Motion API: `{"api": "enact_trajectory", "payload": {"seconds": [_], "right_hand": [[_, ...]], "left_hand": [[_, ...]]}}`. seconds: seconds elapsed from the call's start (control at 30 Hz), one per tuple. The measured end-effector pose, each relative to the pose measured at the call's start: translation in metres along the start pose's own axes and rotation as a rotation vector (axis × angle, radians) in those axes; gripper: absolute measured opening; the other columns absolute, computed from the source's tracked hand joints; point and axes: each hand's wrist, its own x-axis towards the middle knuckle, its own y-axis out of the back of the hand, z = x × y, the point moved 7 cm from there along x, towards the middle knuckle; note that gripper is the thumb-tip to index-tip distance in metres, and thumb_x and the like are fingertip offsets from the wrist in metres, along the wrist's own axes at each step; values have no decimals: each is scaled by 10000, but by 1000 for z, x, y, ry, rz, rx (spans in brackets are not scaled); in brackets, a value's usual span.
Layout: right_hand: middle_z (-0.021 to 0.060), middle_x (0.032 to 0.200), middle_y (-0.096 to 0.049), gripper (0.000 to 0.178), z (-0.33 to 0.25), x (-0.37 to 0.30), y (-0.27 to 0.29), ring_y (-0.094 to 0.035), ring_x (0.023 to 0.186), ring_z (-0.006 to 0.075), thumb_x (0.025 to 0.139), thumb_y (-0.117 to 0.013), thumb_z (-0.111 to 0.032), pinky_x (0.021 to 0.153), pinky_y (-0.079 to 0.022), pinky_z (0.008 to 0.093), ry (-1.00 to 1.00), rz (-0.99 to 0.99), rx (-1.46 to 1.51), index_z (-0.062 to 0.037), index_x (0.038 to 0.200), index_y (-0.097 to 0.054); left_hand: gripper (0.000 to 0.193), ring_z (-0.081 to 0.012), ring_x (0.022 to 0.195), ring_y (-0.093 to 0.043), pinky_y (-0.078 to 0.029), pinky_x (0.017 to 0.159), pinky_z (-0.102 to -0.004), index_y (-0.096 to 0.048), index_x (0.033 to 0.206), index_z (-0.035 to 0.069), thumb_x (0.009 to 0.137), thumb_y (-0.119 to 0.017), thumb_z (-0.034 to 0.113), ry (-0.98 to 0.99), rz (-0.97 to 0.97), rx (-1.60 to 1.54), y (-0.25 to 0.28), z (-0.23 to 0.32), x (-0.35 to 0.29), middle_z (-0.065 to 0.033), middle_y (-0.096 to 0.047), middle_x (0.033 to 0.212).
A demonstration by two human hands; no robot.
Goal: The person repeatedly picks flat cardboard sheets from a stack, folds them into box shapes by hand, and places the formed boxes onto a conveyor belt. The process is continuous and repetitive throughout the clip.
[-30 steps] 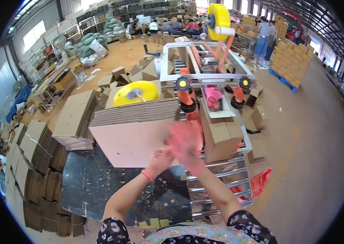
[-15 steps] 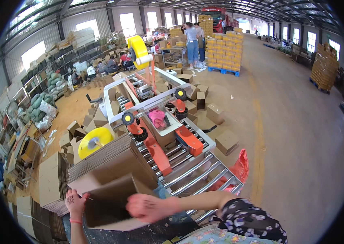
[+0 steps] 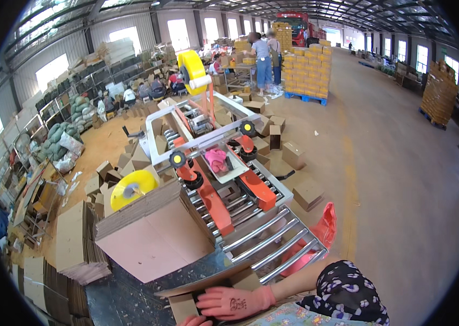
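Note:
At the lower edge is an open cardboard box [image 3: 207, 283], partly cut off, its flaps standing around my hands. My right hand [image 3: 235, 302], in a pink glove with a dark print, lies with fingers stretched out over the box's inner flaps. Beside it, only a small part of my left hand [image 3: 195, 321] shows, also pink-gloved, at the box's near left. The frame's edge hides most of that hand, so its grip is unclear. Beyond the box, a stack of flat cardboard cartons [image 3: 156, 236] leans on a dark worktable [image 3: 126, 299].
A roller conveyor [image 3: 273, 244] leads to a taping machine [image 3: 202, 141] with orange side guides and a yellow tape roll [image 3: 191, 71]. A second tape roll [image 3: 133, 190] is at left. Folded boxes [image 3: 308, 193] lie on the floor. Other people work near a loaded pallet [image 3: 308, 73].
The box has come away from the carton stack toward me and the lower edge. My right hand has flattened over its flaps. My left hand has shifted right and down, mostly out of frame.

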Motion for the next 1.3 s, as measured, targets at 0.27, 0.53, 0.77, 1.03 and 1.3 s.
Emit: {"api": "enact_trajectory", "payload": {"seconds": [0.27, 0.53, 0.77, 1.03, 1.3], "right_hand": [[78, 1400, -524, 373, 6, -59, 86, -419, 1348, 288, 943, -558, -346, 1137, -222, 525, -463, -128, -455, -64, 1178, -625], [151, 1198, -576, 309, 5, -194, 134, -504, 1161, 373, 892, -506, -194, 1077, -288, 547, -700, 678, -347, -28, 1129, -614], [136, 1188, -589, 377, 106, -195, 144, -482, 1207, 357, 941, -445, -310, 1091, -270, 561, -830, 772, -777, -28, 1125, -615], [129, 1285, -574, 357, 218, -51, 96, -459, 1279, 357, 889, -608, -158, 1142, -236, 530, -624, 901, -501, -32, 1223, -596], [81, 1478, -460, 538, 221, 189, -51, -406, 1366, 318, 848, -632, -397, 1142, -182, 616, -185, 91, -697, -111, 1296, -552]], "left_hand": [[381, -347, 1112, -584, -457, 932, -556, -608, 1160, -36, 882, -523, 210, -315, 970, 968, 7, -43, 16, -276, -576, 1161], [466, -124, 1025, -599, -491, 893, -292, -518, 1332, 35, 949, -580, 293, 74, -8, -559, -21, -38, 269, -36, -631, 1135], [302, -367, 1078, -592, -463, 949, -439, -606, 1140, 5, 897, -598, 183, -543, 647, 180, -25, 46, 424, -175, -634, 1127], [280, -376, 1053, -584, -455, 941, -481, -629, 1102, 35, 841, -643, 134, -394, 831, 186, -8, -87, 278, -185, -624, 1113], [452, -358, 1262, -448, -294, 1078, -530, -531, 1292, 36, 904, -609, 254, 319, 1266, 965, 110, -227, 87, -176, -525, 1326]]}}
